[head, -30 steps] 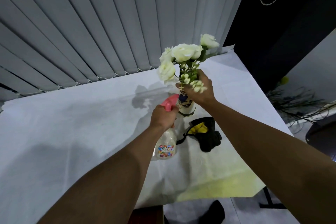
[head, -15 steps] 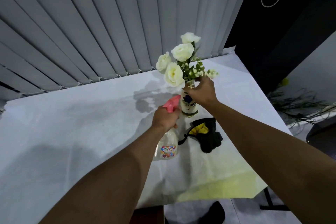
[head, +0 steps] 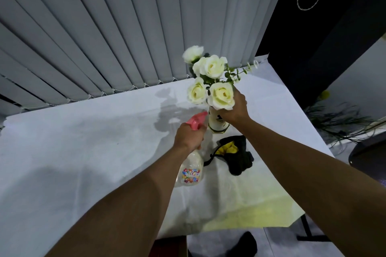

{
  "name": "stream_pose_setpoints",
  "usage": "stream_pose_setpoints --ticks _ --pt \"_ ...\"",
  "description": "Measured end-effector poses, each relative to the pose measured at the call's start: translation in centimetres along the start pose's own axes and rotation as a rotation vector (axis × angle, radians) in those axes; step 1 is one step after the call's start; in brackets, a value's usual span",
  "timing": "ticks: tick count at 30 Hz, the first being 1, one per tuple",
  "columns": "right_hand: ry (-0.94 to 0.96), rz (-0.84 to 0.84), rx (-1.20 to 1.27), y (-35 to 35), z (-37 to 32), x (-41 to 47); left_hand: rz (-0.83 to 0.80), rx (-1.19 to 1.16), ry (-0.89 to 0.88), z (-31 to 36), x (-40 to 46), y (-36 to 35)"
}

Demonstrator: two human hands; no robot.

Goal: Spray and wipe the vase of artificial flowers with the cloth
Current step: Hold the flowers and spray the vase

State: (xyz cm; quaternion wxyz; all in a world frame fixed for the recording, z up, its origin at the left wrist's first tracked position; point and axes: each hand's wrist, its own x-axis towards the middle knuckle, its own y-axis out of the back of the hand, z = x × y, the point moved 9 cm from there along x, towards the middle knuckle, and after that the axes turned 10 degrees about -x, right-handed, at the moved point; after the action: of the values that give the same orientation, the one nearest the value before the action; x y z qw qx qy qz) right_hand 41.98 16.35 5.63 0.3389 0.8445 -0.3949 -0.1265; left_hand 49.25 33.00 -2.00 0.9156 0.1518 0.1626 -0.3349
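Observation:
A small white vase (head: 217, 125) with a gold-edged base stands on the white tablecloth (head: 94, 148), holding white artificial roses (head: 215, 81) with green sprigs. My right hand (head: 235, 108) grips the vase's neck just under the blooms. My left hand (head: 188, 137) holds a clear spray bottle (head: 191, 171) by its pink trigger head (head: 197, 121), whose nozzle points at the vase from the left. A black and yellow cloth (head: 236, 154) lies crumpled on the table just in front of the vase, untouched.
Grey vertical blinds (head: 125, 37) hang along the table's far edge. The table's right edge (head: 302, 123) drops off to a dark floor area with a green plant (head: 342, 121). A dark shoe (head: 244, 244) shows below the front edge.
The vase has been turned in my right hand, so the roses swung round to face me and to the left. My left hand and the bottle have stayed in place.

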Motion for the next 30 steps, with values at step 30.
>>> stream_pose_setpoints --ticks 30 --pt "-0.211 -0.230 -0.194 -2.5 5.2 -3.5 0.638 0.149 0.395 -6.6 -6.3 7.8"
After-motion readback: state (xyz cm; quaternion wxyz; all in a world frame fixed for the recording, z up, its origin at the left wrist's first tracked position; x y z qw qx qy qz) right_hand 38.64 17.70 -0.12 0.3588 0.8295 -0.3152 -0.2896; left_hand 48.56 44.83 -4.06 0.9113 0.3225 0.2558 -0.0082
